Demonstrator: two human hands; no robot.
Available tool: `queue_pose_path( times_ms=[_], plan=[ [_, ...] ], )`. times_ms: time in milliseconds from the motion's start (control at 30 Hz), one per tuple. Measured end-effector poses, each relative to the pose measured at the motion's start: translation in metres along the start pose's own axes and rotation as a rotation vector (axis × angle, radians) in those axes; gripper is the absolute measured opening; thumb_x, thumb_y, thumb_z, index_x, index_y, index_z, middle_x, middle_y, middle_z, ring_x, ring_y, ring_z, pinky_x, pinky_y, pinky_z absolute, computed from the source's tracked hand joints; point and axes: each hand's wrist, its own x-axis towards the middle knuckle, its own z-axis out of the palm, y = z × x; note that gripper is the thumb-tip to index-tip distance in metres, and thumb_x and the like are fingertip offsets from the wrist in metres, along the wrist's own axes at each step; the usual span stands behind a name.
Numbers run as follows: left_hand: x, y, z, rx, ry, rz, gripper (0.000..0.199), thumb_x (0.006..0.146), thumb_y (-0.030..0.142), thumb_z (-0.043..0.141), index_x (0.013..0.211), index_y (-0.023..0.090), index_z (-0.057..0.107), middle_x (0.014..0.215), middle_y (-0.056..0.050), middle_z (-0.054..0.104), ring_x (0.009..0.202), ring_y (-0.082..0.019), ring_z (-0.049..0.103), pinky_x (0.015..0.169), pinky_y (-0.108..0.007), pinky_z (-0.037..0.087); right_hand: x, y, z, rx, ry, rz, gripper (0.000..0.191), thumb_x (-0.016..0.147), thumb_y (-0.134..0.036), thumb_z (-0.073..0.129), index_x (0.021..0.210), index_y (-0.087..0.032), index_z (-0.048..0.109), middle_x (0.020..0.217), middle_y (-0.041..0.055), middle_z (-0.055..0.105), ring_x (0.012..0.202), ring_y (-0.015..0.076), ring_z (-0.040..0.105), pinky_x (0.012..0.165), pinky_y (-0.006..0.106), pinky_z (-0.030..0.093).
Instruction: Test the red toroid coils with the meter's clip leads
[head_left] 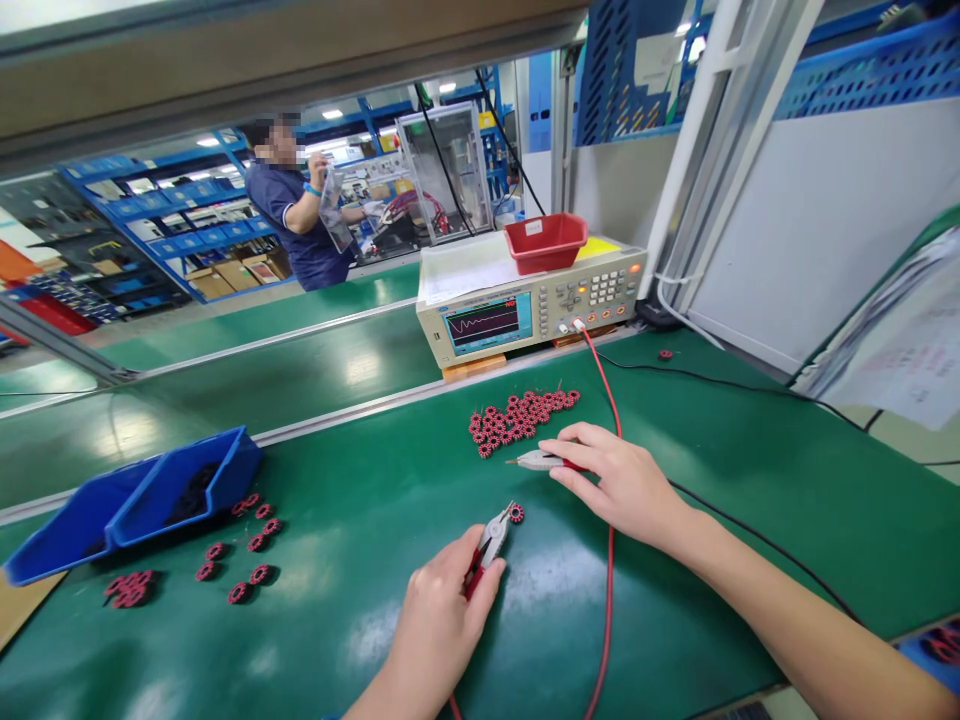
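Note:
My left hand (pixel 442 610) is closed on a grey test clip with red handles (pixel 493 540), its tip at a small red wound ring (pixel 517 513) on the green mat. Between the fingers of my right hand (pixel 619 485) is a second grey clip (pixel 538 460), its thin tip pointing left and touching no ring. Just beyond it lies a dense cluster of red rings (pixel 517 418). Behind the cluster stands a tester (pixel 532 305) whose screen shows a wavy trace and red letters. A red cable (pixel 611 590) runs from the tester across the mat.
Blue bins (pixel 176 490) with dark contents sit at the left, loose red rings (pixel 261 574) beside them. A red tray (pixel 546 243) rests on the tester. Black cables cross the right side. Beyond the bench stands a person (pixel 300 215) holding a clear bag.

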Motion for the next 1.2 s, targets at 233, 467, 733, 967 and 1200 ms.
queue_pose_path(
  times_ms=[233, 467, 733, 967, 1200],
  plan=[
    [0.001, 0.0, 0.0, 0.007, 0.001, 0.0, 0.027, 0.087, 0.033, 0.051, 0.107, 0.017, 0.057, 0.089, -0.007, 0.07, 0.071, -0.018, 0.067, 0.064, -0.027, 0.053, -0.001, -0.002, 0.0, -0.004, -0.013, -0.035, 0.028, 0.091, -0.031, 0.044, 0.114, -0.024, 0.06, 0.106, 0.0048, 0.06, 0.09, 0.0182, 0.058, 0.071, 0.03, 0.05],
    [0.002, 0.001, 0.0, -0.002, 0.004, 0.004, 0.025, 0.086, 0.031, 0.051, 0.107, 0.018, 0.057, 0.09, -0.007, 0.07, 0.073, -0.018, 0.067, 0.065, -0.026, 0.054, -0.003, -0.004, 0.0, -0.055, -0.042, -0.133, 0.029, 0.091, -0.031, 0.044, 0.114, -0.026, 0.06, 0.109, 0.0057, 0.059, 0.091, 0.0187, 0.057, 0.072, 0.031, 0.049],
    [0.0, -0.002, 0.002, 0.011, 0.034, 0.06, 0.026, 0.086, 0.03, 0.051, 0.108, 0.018, 0.057, 0.09, -0.007, 0.071, 0.072, -0.018, 0.067, 0.066, -0.026, 0.055, 0.004, -0.008, -0.005, -0.06, -0.091, -0.233, 0.028, 0.091, -0.03, 0.043, 0.112, -0.025, 0.062, 0.105, 0.0052, 0.06, 0.091, 0.018, 0.056, 0.071, 0.029, 0.048],
    [0.001, 0.001, 0.0, 0.016, 0.014, 0.061, 0.027, 0.086, 0.03, 0.051, 0.108, 0.016, 0.057, 0.089, -0.008, 0.071, 0.073, -0.019, 0.067, 0.066, -0.027, 0.055, 0.006, -0.008, -0.006, -0.061, -0.149, -0.245, 0.027, 0.09, -0.028, 0.045, 0.111, -0.027, 0.061, 0.103, 0.0036, 0.059, 0.091, 0.0174, 0.055, 0.07, 0.029, 0.047],
    [0.0, 0.002, -0.002, 0.04, 0.007, 0.059, 0.026, 0.086, 0.03, 0.051, 0.107, 0.017, 0.057, 0.089, -0.008, 0.071, 0.072, -0.02, 0.068, 0.065, -0.029, 0.056, 0.007, -0.007, -0.005, -0.063, -0.157, -0.254, 0.028, 0.091, -0.03, 0.043, 0.11, -0.027, 0.062, 0.101, 0.0043, 0.06, 0.088, 0.0173, 0.055, 0.069, 0.028, 0.047]
  ],
)
